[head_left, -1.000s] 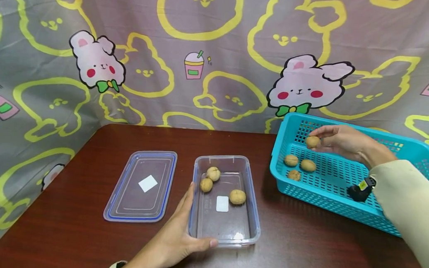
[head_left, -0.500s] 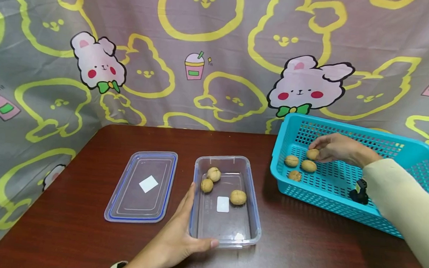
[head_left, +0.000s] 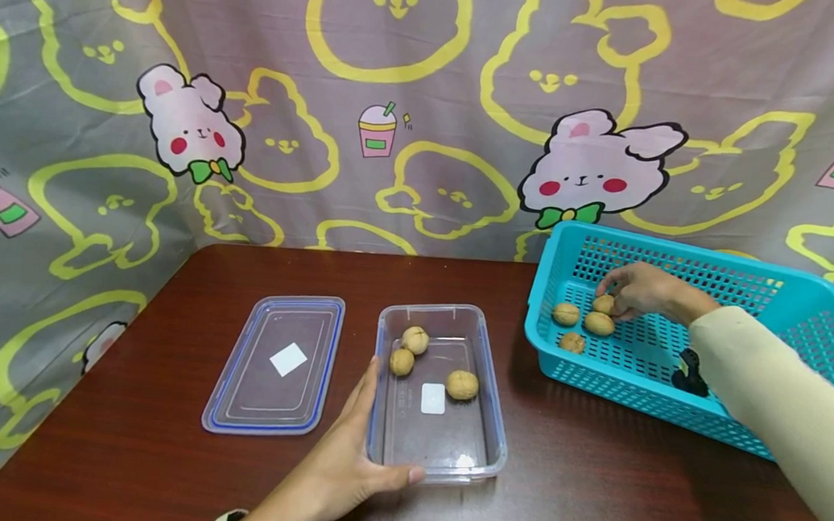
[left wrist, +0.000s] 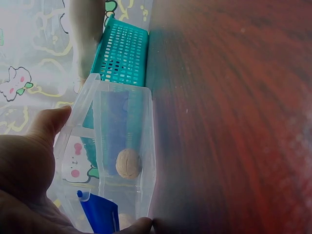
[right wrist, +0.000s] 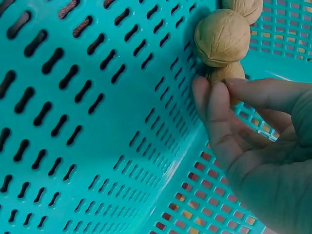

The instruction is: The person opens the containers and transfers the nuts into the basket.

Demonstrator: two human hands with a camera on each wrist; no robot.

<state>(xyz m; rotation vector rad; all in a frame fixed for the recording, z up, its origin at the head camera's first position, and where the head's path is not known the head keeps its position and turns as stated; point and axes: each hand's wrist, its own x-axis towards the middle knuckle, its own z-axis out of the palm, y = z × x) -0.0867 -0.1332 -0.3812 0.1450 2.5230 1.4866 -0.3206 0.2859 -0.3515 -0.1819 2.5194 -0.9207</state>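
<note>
The right hand (head_left: pixel 643 291) pinches a tan, rounded walnut (head_left: pixel 603 303) low in the turquoise perforated plastic basket (head_left: pixel 597 378); fingers hide its long axis. A neighbouring tan oval walnut (head_left: pixel 599 325) lies lengthwise left to right. The left hand (head_left: pixel 341 463), thumb and fingers spread apart, braces the clear rectangular plastic container (head_left: pixel 440 446), its long axis pointing away from the person.

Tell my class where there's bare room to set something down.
Free: the table right of the clear container and in front of the turquoise basket; also the strip behind the container and lid. Crowded: the basket's left end, where four visible walnuts cluster by the right hand. The left hand partly blocks between lid and container.
</note>
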